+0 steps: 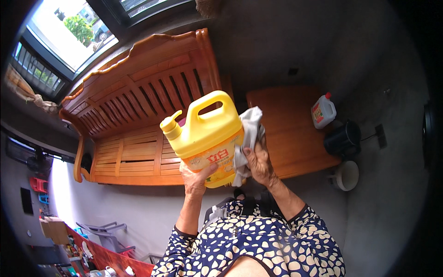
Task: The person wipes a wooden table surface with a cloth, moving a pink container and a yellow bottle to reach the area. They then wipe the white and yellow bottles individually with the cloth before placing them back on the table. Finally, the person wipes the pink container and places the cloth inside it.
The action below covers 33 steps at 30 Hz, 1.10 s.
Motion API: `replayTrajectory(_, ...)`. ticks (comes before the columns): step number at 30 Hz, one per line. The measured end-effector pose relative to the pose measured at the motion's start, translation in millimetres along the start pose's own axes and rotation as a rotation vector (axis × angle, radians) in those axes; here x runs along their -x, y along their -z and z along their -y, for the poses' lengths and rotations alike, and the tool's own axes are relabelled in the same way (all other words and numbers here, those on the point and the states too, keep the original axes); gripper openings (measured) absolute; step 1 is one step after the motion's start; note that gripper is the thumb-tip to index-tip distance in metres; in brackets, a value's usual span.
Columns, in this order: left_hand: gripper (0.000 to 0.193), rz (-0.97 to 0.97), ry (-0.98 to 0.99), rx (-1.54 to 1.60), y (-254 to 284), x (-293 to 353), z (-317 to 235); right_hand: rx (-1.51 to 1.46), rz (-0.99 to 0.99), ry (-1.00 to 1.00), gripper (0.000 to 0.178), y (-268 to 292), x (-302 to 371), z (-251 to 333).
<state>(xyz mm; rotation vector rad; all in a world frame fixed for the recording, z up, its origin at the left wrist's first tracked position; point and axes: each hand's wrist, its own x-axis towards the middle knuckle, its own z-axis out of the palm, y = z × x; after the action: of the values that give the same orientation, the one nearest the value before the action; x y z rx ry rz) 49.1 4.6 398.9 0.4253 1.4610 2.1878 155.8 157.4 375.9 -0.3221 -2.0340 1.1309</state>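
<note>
Dark grey walls [277, 41] rise behind the settee [124, 111]; pale floor [157, 207] spreads before it. Right of the settee stands a smooth, brown wooden bench [290, 134]. In front of the settee's right end, the yellow jug [205, 138] is held up. On the bench's side away from the settee sit a dark kettle [344, 141] and a white bottle [324, 112]. The left grip [196, 180] clasps the jug; the right grip [260, 159] clutches a grey rag [250, 124] against it.

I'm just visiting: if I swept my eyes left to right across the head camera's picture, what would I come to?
Red stool → grey chair → yellow jug → grey cloth → red-capped white jug → black kettle.
</note>
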Motion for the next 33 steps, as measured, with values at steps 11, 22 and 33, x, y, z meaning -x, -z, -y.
replayTrajectory(11,0.07,0.184,0.004,0.067,12.9,1.3,-2.0,-0.541,0.159,-0.261,0.047,33.0,-53.9,33.6)
replayTrajectory(22,0.064,0.172,0.017,-0.029,3.9,1.8,-0.6,-0.788,0.182,-0.307,0.061,35.4,-69.0,28.5)
replayTrajectory(33,0.067,0.143,0.075,-0.048,-2.4,-0.8,-1.0,0.005,-0.016,0.063,0.067,15.9,16.0,15.0)
